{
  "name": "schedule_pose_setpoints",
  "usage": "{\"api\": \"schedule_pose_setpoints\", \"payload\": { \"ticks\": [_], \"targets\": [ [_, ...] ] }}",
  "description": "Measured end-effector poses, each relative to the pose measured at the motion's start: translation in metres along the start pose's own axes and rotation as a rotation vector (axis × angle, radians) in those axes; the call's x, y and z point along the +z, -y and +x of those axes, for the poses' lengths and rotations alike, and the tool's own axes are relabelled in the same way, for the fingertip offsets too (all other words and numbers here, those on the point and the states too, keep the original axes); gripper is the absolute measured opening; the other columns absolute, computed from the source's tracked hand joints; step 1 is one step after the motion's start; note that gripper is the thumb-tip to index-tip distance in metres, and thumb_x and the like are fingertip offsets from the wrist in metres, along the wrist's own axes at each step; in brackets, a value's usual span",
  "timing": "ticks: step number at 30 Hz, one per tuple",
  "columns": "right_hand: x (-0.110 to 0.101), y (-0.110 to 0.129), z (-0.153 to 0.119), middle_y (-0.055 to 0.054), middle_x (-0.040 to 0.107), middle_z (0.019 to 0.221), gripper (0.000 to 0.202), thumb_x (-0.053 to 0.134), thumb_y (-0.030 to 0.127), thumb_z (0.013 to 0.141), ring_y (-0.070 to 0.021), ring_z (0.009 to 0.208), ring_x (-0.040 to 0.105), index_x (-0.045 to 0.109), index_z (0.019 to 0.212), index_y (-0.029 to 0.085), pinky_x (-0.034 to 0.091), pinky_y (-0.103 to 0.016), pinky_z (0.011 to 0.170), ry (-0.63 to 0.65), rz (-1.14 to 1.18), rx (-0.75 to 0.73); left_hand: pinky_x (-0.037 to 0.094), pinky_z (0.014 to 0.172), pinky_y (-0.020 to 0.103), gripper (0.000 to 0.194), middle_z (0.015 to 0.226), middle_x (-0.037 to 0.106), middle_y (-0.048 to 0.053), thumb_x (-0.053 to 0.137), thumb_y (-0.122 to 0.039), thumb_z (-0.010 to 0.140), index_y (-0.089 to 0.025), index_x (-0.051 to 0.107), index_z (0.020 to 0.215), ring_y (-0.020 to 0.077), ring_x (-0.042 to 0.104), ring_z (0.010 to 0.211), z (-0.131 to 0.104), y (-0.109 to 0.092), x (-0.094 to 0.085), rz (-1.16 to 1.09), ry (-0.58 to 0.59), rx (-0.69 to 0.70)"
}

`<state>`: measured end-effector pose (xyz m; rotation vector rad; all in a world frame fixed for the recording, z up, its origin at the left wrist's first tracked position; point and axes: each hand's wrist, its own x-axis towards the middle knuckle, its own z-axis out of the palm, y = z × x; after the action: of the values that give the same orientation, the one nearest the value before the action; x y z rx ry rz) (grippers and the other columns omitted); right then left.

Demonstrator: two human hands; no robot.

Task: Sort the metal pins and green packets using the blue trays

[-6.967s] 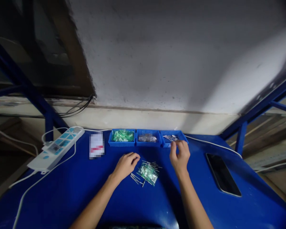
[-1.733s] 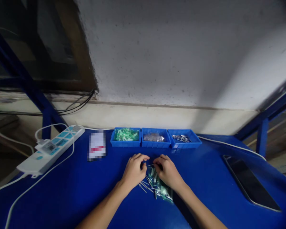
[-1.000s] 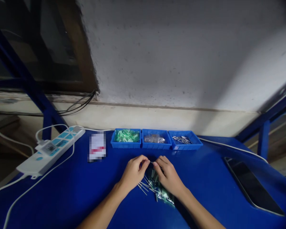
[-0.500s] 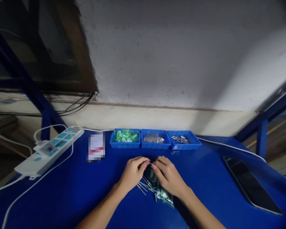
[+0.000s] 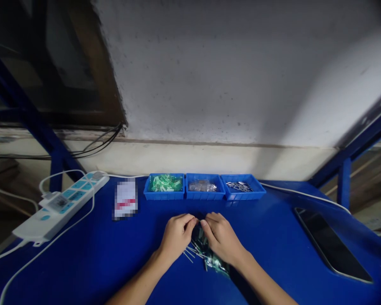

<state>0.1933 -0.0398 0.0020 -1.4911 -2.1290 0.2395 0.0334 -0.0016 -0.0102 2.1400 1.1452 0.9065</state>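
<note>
Over the middle of the blue table, my left hand [image 5: 177,232] and my right hand [image 5: 221,233] meet fingertip to fingertip. Both are closed in a pinch on a thin pale rod, of which almost nothing shows between the fingers. Below them lies a clear plastic bag [image 5: 218,263] with a greenish look, partly covered by my right hand. Several thin white rods [image 5: 189,256] are spread beside the bag, under the left hand's wrist side. What is inside the bag I cannot make out.
Three blue trays line the back: one with green packets [image 5: 165,183], one with clear small pieces [image 5: 202,185], one with dark and silver pins [image 5: 239,187]. A power strip [image 5: 59,212] with white cables and a blurred white packet [image 5: 126,198] are left; a phone [image 5: 333,245] lies right.
My fingertips have come closer together, so the thin rod between them shows less. The whole view has shifted slightly; trays, bag and phone stay in place on the table.
</note>
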Motion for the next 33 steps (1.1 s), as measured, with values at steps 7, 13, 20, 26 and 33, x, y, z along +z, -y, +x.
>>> {"api": "schedule_pose_setpoints", "payload": {
  "ticks": [7,13,20,26,33],
  "targets": [
    [0.003,-0.002,0.0,0.0,0.05,0.063,0.046,0.025,0.032,0.098,-0.013,0.065,0.048,0.041,0.057,0.018,0.032,-0.029,0.071,-0.006,0.177,0.065,0.038,0.054,0.02,0.017,0.069,0.058,-0.001,0.051,-0.03,0.086,-0.017,0.06,0.092,0.0091,0.048,0.054,0.002,0.003,-0.001,-0.129,-0.057,-0.035],
    [0.005,-0.001,0.0,0.001,0.048,0.058,0.05,0.024,0.033,0.099,-0.0116,0.062,0.05,0.042,0.054,0.018,0.035,-0.026,0.07,0.01,0.379,0.036,0.043,0.066,0.019,0.013,0.081,0.063,0.0,0.046,-0.024,0.089,-0.02,0.058,0.087,0.0113,0.058,0.071,0.003,0.001,-0.01,-0.169,-0.001,0.056],
    [0.0,0.002,-0.001,-0.003,0.058,0.073,0.03,0.035,0.031,0.096,-0.0159,0.072,0.052,0.053,0.075,0.019,0.035,-0.029,0.071,-0.008,0.083,-0.021,0.038,0.057,0.02,0.026,0.062,0.058,-0.001,0.037,-0.03,0.093,-0.019,0.051,0.073,0.0114,0.056,0.057,0.003,0.004,-0.011,-0.06,0.029,0.002],
    [-0.006,0.002,-0.001,-0.004,0.059,0.081,0.014,0.042,0.028,0.092,-0.0171,0.073,0.051,0.053,0.087,0.02,0.036,-0.029,0.068,-0.059,-0.016,-0.105,0.037,0.055,0.02,0.034,0.055,0.055,-0.001,0.036,-0.034,0.093,-0.019,0.047,0.064,0.0111,0.054,0.051,0.006,0.005,-0.01,-0.032,-0.059,-0.071],
    [-0.021,-0.012,-0.005,-0.004,0.054,0.07,0.018,0.037,0.021,0.092,-0.0159,0.065,0.051,0.052,0.083,0.019,0.038,-0.028,0.063,-0.367,-0.033,-0.084,0.038,0.058,0.02,0.019,0.074,0.065,-0.001,0.046,-0.032,0.087,-0.022,0.062,0.087,0.0125,0.058,0.064,0.009,0.007,-0.044,0.038,0.224,-0.015]
  ]
}}
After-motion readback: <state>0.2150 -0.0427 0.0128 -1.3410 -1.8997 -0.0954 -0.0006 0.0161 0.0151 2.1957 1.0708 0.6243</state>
